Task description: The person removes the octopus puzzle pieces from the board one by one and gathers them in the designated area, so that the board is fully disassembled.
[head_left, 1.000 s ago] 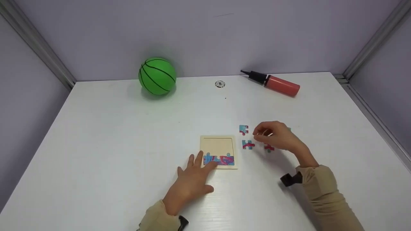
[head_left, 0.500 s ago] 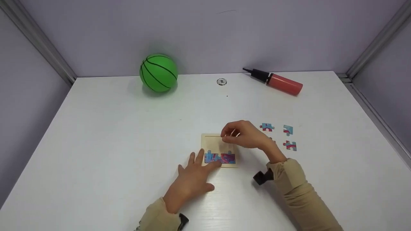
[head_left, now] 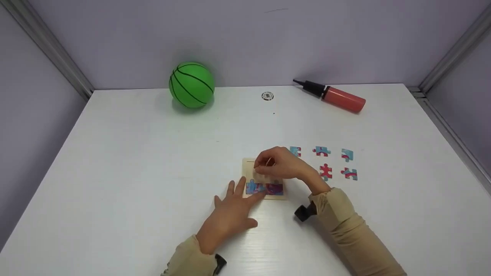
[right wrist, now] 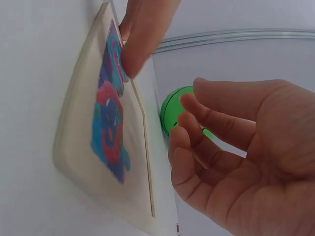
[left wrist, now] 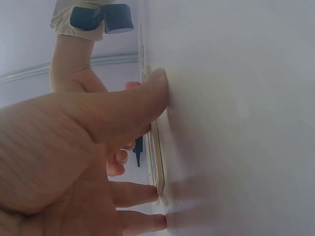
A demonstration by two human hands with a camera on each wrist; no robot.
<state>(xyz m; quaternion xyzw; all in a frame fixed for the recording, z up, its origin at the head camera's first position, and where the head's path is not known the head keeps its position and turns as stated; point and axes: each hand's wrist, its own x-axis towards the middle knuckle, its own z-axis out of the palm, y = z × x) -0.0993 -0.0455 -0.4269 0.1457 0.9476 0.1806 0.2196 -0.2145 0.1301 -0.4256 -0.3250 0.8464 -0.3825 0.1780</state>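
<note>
A square light-wood puzzle frame (head_left: pixel 273 197) lies flat in the head view, with blue, pink and purple puzzle pieces (right wrist: pixel 110 132) along its near side. My left hand (head_left: pixel 230 214) is spread at the frame's near left corner, its forefinger lying over the near row. Above the frame's far part hovers my right hand (head_left: pixel 282 163), fingers loosely bent toward the thumb. No piece shows at its fingertips in the right wrist view. Loose puzzle pieces (head_left: pixel 321 151) lie to the right of the frame; my right hand and wrist may hide part of that group.
A green ball (head_left: pixel 191 84) sits at the back left of the white table (head_left: pixel 134 153). At the back right lies a red and black hand pump (head_left: pixel 343 99). A small round black-and-white disc (head_left: pixel 267 96) lies between them. Walls stand behind and at both sides.
My right hand has moved left from the loose pieces to over the frame, uncovering several of them. My left hand has stayed at the frame. The head view has shifted slightly.
</note>
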